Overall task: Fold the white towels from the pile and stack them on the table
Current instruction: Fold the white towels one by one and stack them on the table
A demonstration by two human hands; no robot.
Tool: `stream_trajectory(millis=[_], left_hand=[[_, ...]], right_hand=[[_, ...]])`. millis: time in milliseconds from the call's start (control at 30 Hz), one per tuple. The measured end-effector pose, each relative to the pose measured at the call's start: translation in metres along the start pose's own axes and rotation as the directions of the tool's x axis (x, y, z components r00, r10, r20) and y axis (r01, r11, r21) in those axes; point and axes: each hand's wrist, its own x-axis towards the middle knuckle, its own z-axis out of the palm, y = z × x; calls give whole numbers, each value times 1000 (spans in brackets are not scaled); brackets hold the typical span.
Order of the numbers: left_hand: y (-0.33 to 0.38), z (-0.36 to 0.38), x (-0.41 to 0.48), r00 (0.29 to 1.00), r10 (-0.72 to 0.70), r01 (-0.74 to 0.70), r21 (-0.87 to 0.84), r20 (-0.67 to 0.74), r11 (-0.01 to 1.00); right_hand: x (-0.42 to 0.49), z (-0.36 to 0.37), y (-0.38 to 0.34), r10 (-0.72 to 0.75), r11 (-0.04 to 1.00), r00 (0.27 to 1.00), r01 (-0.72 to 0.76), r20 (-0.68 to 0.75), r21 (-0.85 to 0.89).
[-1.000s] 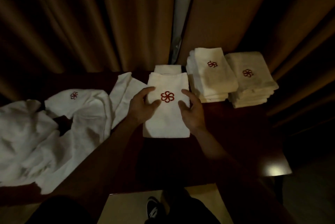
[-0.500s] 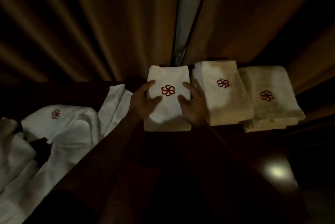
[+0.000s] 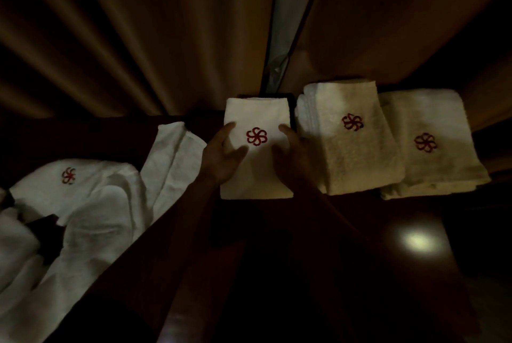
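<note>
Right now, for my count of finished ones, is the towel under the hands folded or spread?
Folded: the towel is a neat rectangle, logo up.

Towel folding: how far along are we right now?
Done: two folded stacks, the inner stack and the outer stack. In hand: left hand and right hand rest on a folded towel beside the inner stack. Left: the unfolded pile at far left.
</note>
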Motion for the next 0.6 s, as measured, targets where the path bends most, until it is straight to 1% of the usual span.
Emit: stream_trajectory(millis=[67,100,133,167,233,267,300,333,367,433,600], left_hand=[[-1,0,-2,1000,12,-11,107,-7,994],[-1,0,-5,1000,15,-11,178,-21,984],[0,-1,-8,998,32,-19,258,-47,966],[1,-2,-12,994,75,-42,345,-83,938],[1,-5,-21,962,240,-144,511,-128,848],[-2,-4,-25,941,322,-211,566,-103,797],[-6,-4,-29,929,368,-266,606,-48,750],[-10,-3,-33,931,365,-297,623,21,724],[-15,-2,-35,941,327,-305,623,83,720],[-22,1,-37,960,226,-278,613,163,740],[-26,6,-30,970,157,-240,613,186,752]], right_hand=[[-6,-3,-7,25,999,999,-25,20,-28],[-11,-4,-8,10,996,1000,-9,6,-87],[-16,-6,-10,-42,985,999,36,-33,-168],[-19,-6,-10,-126,966,989,105,-74,-238],[-22,-3,-5,-282,925,954,243,-101,-293],[-24,-1,-1,-294,921,953,262,-71,-289],[-25,1,4,-263,931,965,247,-24,-270],[-27,4,8,-214,945,977,214,28,-247],[-29,6,12,-174,956,983,184,63,-229],[-33,8,16,-135,961,987,151,85,-231],[-28,13,16,-70,959,986,107,148,-262]])
